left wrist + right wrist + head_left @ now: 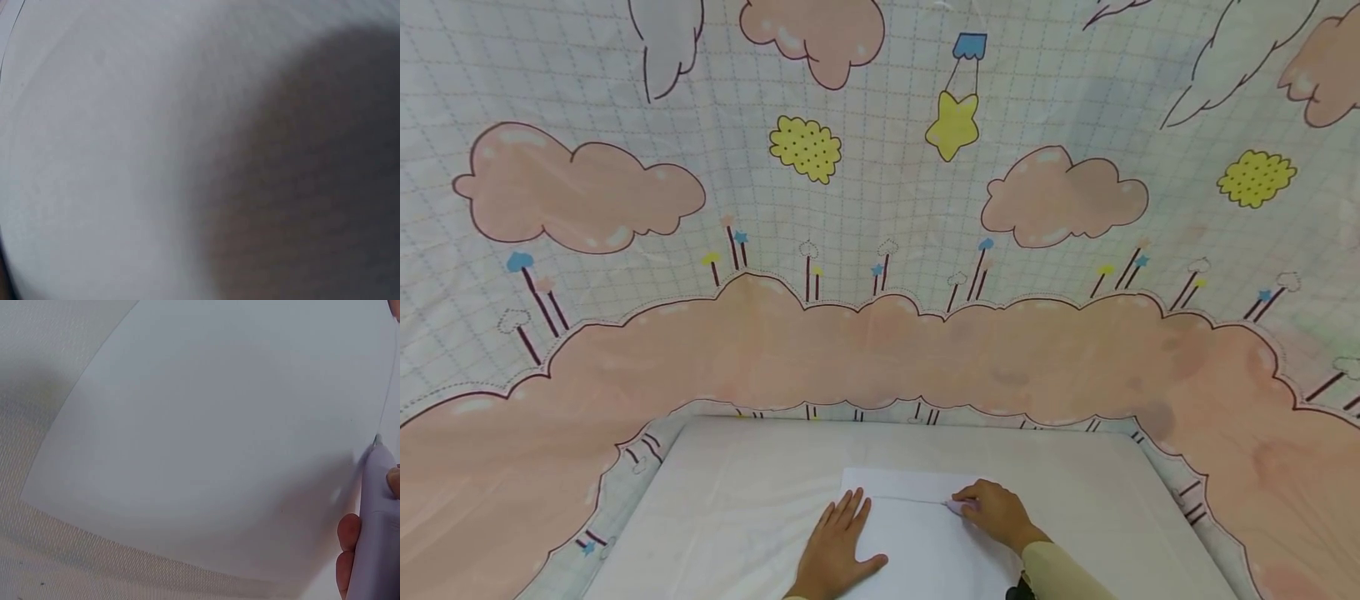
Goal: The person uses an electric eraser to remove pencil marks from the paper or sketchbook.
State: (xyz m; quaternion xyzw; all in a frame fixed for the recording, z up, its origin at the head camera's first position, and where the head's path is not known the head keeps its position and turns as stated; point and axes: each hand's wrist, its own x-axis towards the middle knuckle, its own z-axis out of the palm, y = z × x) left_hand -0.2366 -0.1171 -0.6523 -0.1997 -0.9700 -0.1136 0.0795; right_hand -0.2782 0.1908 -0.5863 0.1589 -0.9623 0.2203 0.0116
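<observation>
A white sheet of paper (925,542) lies on the white tabletop. My left hand (838,546) rests flat along its left side, fingers straight and thumb spread out over the sheet. Between thumb and fingers, my right hand (996,510) grips a thick lavender tool (375,525) with a short metal tip, shaped like a craft knife. The tip is down at the paper, at the right end of a thin dark line (902,499) that runs across near the far edge. In the left wrist view a dark blur covers the right side, and pale surface fills the rest.
The white tabletop (737,483) extends around the sheet on both sides and beyond it. Behind and beside it hangs a cloth (880,350) printed with clouds and stars. A dark band (1021,588) sits at the right wrist, below a pale yellow sleeve (1063,575).
</observation>
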